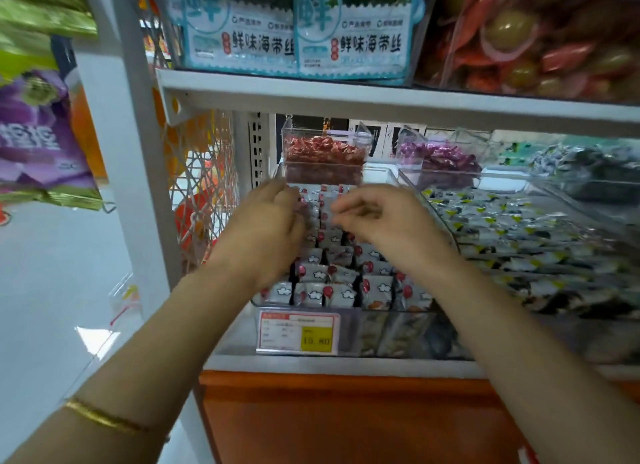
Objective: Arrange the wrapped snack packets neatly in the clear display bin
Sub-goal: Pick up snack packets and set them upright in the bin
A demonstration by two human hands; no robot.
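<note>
Packets [341,256] wrapped in white film with cloud and red balloon prints are stood in rows inside the clear display bin [427,200], which is set on the lower shelf with its price label [298,332] at the front wall. Both hands are held over the rear half of the bin, behind the label. The left hand [266,228] is curled, its fingertips at the back rows; whether a packet is pinched cannot be told. The right hand [384,221] is loosely curled with nothing seen in its grip. Each packet is stood on edge, its printed face turned toward the label, its long axis running across the bin. A careless nudge could likely topple neighbouring packets, since several front ones already lean unevenly.
</note>
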